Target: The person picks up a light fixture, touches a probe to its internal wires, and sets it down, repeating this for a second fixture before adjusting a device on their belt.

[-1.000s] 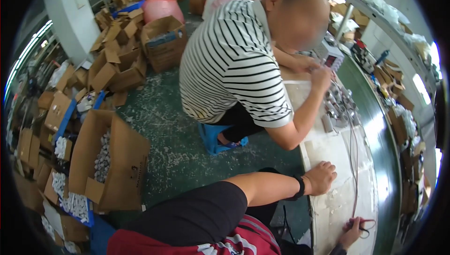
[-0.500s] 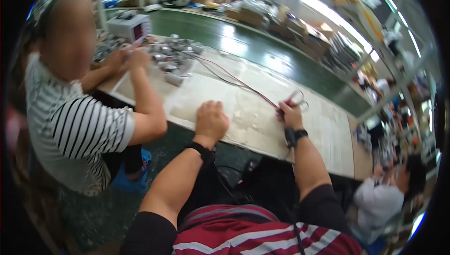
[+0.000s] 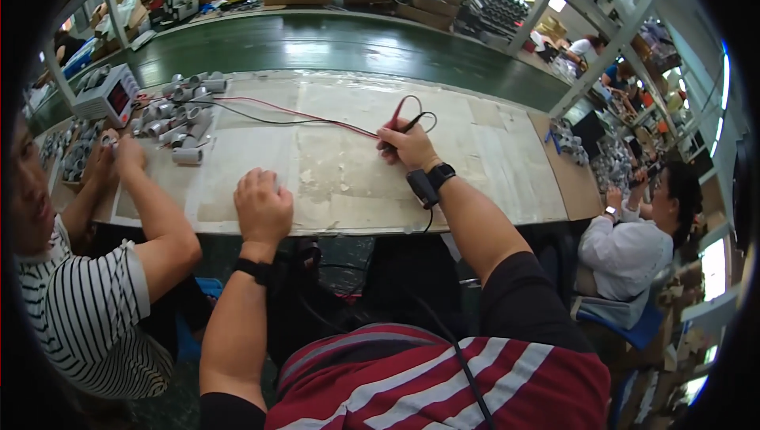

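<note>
Near the front edge of the table point(image 3: 340, 173), my left hand point(image 3: 264, 202) rests with its fingers curled under. A small greyish spot shows by its index finger, but I cannot make out what, if anything, is held. Further right and farther in, my right hand point(image 3: 405, 145) is closed around a pair of red and black test leads point(image 3: 317, 120). Their ends loop up above the fist, and the wires run left over the table to a grey meter box point(image 3: 111, 96) with a red display. Several grey cylindrical parts point(image 3: 188, 155) lie heaped beside the box.
A co-worker in a striped shirt point(image 3: 87, 295) sits close on my left, hands at the parts. Another person in white point(image 3: 625, 260) sits at right beside more metal parts point(image 3: 570, 141). Behind the table runs a green belt point(image 3: 317, 38), with cardboard boxes point(image 3: 427, 11) beyond.
The view has swung to the left and levelled, so the table now lies straighter across. My right hand still grips the leads, and my left hand stays at the table's front edge.
</note>
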Demonstrator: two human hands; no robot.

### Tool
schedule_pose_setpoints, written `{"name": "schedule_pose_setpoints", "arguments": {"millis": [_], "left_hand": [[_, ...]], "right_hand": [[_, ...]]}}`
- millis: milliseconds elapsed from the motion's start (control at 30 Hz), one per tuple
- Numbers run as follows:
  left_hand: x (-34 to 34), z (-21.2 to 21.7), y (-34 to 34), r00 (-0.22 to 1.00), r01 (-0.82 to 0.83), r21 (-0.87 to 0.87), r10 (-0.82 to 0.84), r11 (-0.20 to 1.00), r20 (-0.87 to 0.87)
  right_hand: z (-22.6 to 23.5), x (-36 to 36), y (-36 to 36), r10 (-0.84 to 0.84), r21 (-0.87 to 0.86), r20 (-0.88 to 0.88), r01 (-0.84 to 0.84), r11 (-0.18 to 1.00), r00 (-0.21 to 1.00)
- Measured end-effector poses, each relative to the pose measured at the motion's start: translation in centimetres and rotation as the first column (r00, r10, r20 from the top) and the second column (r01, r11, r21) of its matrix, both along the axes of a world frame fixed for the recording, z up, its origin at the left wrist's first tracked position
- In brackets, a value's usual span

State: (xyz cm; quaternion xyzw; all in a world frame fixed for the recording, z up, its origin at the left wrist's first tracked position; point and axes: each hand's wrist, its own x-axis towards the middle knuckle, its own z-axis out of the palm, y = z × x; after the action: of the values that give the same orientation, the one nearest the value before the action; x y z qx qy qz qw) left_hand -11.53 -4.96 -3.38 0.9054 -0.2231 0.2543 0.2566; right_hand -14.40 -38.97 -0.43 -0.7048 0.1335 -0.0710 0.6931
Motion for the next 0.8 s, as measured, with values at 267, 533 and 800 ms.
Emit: {"name": "schedule_pose_setpoints", "arguments": {"millis": [267,533,800], "left_hand": [[1.3,-0.9,0.8,0.999,0.036,0.101,-0.033,0.994,-0.031],[0.9,0.3,-0.3,0.961,-0.099,-0.266,0.023,0.959,-0.275],[-11.1,16.9,-30.4,0.448,0.893,0.152,-0.804,0.423,-0.391]], "right_hand": [[0.1,-0.2,-0.3,0.189,0.159,0.003,-0.187,0.969,0.982],[0.7,-0.4,-1.0,0.219,0.237,0.099,-0.237,0.942,0.971],[-0.8,0.0,-1.3,0.083,0.11,-0.048,-0.077,0.991,0.995]]}}
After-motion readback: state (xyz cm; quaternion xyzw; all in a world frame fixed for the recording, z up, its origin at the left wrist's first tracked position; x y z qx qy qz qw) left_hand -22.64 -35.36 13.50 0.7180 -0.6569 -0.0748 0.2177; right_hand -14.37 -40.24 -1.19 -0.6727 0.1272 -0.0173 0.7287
